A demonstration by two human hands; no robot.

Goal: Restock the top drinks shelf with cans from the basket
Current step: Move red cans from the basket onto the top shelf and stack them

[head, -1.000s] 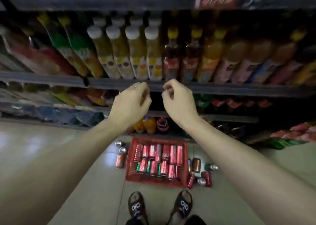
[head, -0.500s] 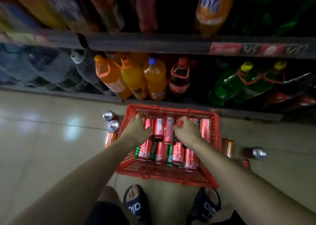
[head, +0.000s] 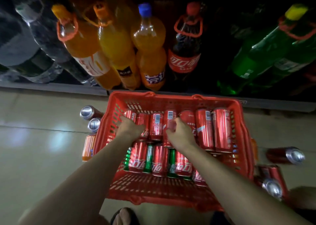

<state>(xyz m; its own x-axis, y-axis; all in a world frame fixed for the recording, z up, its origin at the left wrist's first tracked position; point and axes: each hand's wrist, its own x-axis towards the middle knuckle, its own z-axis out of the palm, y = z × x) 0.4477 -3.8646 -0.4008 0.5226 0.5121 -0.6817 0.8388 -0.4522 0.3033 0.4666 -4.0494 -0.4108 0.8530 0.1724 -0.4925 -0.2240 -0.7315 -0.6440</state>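
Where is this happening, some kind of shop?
Most likely a small grocery or convenience shop. Large soft-drink bottles line a low shelf at floor level, a red shopping basket full of red cans sits on the tiled floor, and both hands reach into it.

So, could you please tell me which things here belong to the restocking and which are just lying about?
Job: red basket; red cans inside; left hand; right hand.
Lying about: loose cans on floor; orange bottles; cola bottle; green bottles.
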